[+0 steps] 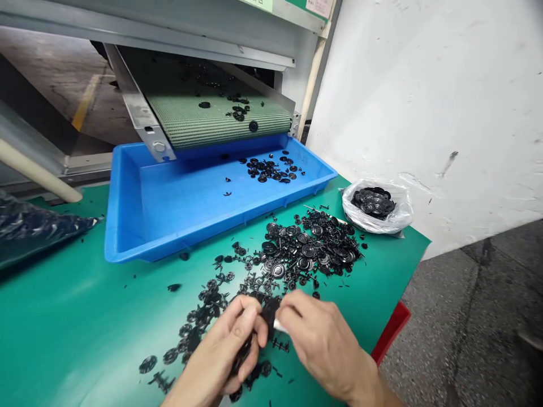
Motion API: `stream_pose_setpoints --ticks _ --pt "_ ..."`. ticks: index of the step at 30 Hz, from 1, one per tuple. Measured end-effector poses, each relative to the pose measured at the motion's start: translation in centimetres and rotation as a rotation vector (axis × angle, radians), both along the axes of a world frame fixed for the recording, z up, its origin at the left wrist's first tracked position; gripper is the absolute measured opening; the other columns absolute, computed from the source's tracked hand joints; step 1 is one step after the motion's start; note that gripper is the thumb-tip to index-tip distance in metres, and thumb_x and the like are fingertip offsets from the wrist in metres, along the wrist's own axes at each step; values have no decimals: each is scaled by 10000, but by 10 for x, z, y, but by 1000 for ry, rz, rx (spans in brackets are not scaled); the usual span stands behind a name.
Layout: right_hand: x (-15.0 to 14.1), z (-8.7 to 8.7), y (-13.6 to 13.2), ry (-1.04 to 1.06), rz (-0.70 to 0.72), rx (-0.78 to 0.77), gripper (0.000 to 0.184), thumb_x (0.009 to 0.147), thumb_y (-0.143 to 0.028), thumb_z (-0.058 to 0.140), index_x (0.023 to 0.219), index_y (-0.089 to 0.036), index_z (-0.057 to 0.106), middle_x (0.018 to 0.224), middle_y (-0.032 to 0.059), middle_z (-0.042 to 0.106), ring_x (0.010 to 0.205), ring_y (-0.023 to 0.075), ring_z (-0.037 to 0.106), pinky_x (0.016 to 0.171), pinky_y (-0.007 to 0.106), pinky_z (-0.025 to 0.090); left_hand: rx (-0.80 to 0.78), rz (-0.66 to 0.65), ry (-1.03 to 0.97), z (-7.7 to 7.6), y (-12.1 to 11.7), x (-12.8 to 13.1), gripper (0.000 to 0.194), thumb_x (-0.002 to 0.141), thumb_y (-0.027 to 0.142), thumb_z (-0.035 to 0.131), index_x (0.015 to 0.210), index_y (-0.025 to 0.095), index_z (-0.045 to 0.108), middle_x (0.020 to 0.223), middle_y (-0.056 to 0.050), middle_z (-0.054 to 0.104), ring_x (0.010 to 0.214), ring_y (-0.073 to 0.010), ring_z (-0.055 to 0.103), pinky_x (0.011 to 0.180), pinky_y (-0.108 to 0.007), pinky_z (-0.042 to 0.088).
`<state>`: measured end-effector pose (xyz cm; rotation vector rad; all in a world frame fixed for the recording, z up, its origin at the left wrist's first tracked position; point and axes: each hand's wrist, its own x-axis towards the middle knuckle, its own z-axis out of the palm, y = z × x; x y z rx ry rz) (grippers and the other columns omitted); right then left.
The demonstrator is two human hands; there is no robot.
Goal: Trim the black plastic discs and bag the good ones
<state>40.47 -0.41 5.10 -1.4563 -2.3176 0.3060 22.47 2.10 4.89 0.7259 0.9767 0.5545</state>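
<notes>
Both hands meet low in the view over the green table. My left hand is closed round a small round black plastic part, with more black pieces tucked under its fingers. My right hand pinches the same part from the right; a small white piece shows under its thumb. A heap of black round parts and thin black sprue bits lies just beyond my hands and trails down to the left.
A blue tray sits under the end of a green conveyor belt and holds a few black parts. A clear bag of black parts stands at the right. A red bin edge shows below the table. A dark bag lies at the left.
</notes>
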Motion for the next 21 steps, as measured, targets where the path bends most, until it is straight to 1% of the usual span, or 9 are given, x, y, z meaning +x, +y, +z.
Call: stream_pose_setpoints --ticks 2,4,5,8,11,14,16,18,21 --pt "-6 0 -6 13 65 30 260 970 -134 377 819 -192 581 812 29 582 648 147 527 537 271 349 43 -8 40 0 -5 2 393 838 599 586 810 216 501 590 82 475 415 -30 256 360 -123 121" --pt "-11 -3 -9 116 94 -16 228 961 -150 389 864 -191 592 807 31 582 652 149 534 546 269 366 62 -16 58 -3 -10 3 427 826 612 591 751 210 471 537 110 346 434 -41 227 386 -128 153" --pt "-13 -5 -9 192 90 -50 212 953 -150 397 884 -188 594 808 32 582 659 148 540 557 265 379 66 -13 63 -5 -12 4 441 819 615 597 725 208 456 535 112 323 447 -47 230 397 -131 169" --pt "-18 -12 -11 394 64 -115 155 923 -162 428 881 -181 576 791 29 569 654 141 536 576 256 394 93 -37 69 -9 -16 3 459 822 633 574 702 208 446 530 99 393 439 -52 265 399 -146 199" --pt "-25 -18 -14 500 37 -132 159 916 -156 403 830 -186 533 744 18 546 629 136 517 575 257 384 149 -60 106 -8 -19 2 466 863 639 497 687 209 453 524 79 475 389 -54 311 375 -172 223" --pt "-29 -20 -11 574 -78 -184 142 929 -167 388 850 -199 501 673 -20 525 568 118 493 540 242 350 188 -42 136 -6 -18 2 464 894 597 478 657 197 470 526 65 498 376 -55 351 378 -182 241" --pt "-26 -18 -1 533 -140 -218 131 935 -161 385 919 -200 508 641 -39 520 534 110 480 520 236 331 205 -21 110 -4 -15 2 447 900 563 499 660 186 495 550 51 533 380 -50 374 386 -177 247" --pt "-19 -14 14 374 -206 -195 185 934 -130 365 952 -196 537 700 -16 557 578 123 509 544 243 344 167 24 43 -2 -10 2 364 897 531 534 764 192 546 567 47 569 372 -42 364 381 -164 237" --pt "-9 -10 39 42 -324 -103 220 912 -113 402 1007 -184 587 910 55 591 717 169 567 586 269 369 -41 118 -64 1 -2 0 274 881 484 588 1008 243 559 568 63 569 362 -36 289 342 -134 163"
